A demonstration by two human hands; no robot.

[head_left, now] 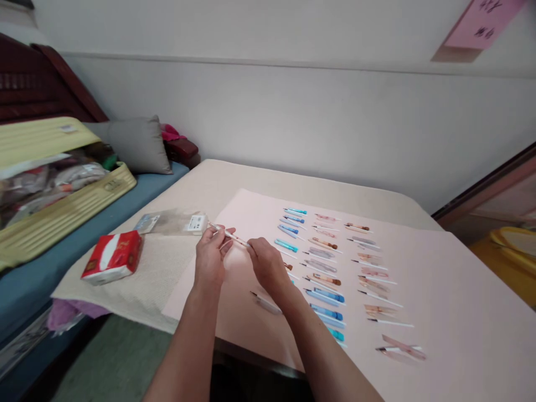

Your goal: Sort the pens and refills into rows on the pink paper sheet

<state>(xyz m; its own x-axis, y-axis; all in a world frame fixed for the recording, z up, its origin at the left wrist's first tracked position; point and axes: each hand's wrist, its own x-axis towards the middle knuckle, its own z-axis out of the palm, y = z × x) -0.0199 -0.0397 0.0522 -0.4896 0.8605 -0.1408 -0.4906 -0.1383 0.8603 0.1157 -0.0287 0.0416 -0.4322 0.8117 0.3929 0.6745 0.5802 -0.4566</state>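
A slim, pale pen (237, 239) with small dark marks is held level between my two hands above the table. My left hand (213, 245) is closed around its left end. The fingers of my right hand (264, 258) pinch its right end. Under my right forearm lies a clear pen with a dark tip (267, 302), partly covered by the arm. To the right, blue pens (329, 312), brown-ended pens (325, 279) and grey-clear pens (320, 266) lie in rows, several with a thin white refill (389, 322) beside them.
A pink sheet (439, 279) covers much of the cream tabletop (180, 192). On the left are a clear plastic bag (173, 220) with a label and a red tissue pack (113, 257). Beyond stand a bench with a grey pillow (136, 145) and an open yellow case (46, 139). A wall closes the back.
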